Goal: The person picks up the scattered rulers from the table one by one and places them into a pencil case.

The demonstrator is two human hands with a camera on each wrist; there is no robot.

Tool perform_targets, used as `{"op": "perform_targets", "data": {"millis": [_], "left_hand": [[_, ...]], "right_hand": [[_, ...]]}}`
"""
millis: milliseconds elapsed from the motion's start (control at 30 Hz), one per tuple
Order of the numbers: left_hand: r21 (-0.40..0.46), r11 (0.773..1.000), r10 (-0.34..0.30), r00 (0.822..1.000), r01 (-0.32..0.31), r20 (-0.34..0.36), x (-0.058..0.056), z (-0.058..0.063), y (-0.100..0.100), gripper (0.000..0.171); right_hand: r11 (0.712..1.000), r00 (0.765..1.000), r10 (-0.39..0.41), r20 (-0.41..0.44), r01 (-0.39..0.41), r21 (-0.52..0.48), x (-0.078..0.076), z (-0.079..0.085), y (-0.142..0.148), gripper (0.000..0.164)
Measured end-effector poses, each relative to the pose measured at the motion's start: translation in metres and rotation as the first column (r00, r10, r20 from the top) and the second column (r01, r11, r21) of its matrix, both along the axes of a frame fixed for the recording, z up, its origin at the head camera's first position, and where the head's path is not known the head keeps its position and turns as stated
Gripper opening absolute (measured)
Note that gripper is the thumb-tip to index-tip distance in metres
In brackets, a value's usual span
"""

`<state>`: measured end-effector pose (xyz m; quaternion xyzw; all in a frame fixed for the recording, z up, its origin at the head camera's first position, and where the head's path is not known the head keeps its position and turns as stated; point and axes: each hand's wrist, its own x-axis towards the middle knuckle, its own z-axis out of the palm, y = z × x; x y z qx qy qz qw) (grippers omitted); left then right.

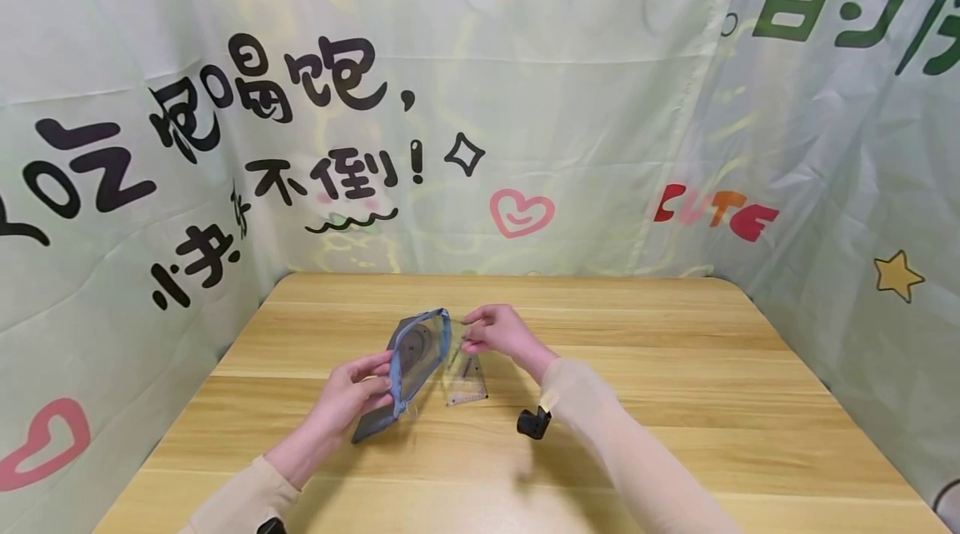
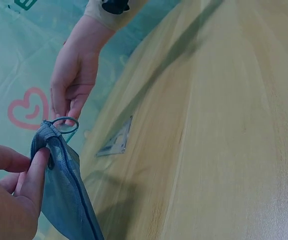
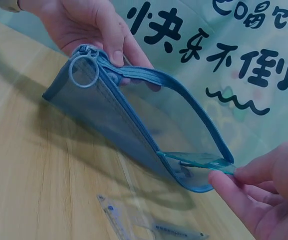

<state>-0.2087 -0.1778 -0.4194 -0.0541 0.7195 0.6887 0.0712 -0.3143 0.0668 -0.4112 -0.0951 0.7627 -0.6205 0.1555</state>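
Observation:
My left hand grips the zip edge of a blue-grey zippered pouch, thumb on one side and fingers on the other. The pouch is tilted above the table, its mouth gaping towards the right hand. A ring pull hangs at the zip's end. Between thumb and fingers my right hand pinches a clear, green-tinted flat plastic piece, whose far part reaches inside the mouth. Below lies a clear set square on the table. A dark round shape shows within the pouch in the head view.
The wood-grain table extends to both sides and behind the hands. Printed fabric curtains stand along its back and sides. A black camera is strapped at the right wrist, close above the tabletop.

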Motion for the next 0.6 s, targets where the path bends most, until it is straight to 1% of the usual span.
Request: {"op": "perform_targets", "data": {"millis": [300, 600], "left_hand": [[-0.001, 1.0, 0.005, 1.0, -0.005, -0.004, 0.0, 0.0, 0.001, 0.052], [0.019, 1.0, -0.004, 1.0, 0.003, 0.007, -0.001, 0.0, 0.003, 0.053]], "right_hand": [[0.998, 0.996, -0.021, 0.089, 0.027, -0.064, -0.001, -0.001, -0.009, 0.033], [0.993, 0.989, -0.014, 0.146, 0.03, -0.11, -0.002, -0.003, -0.012, 0.035]]}}
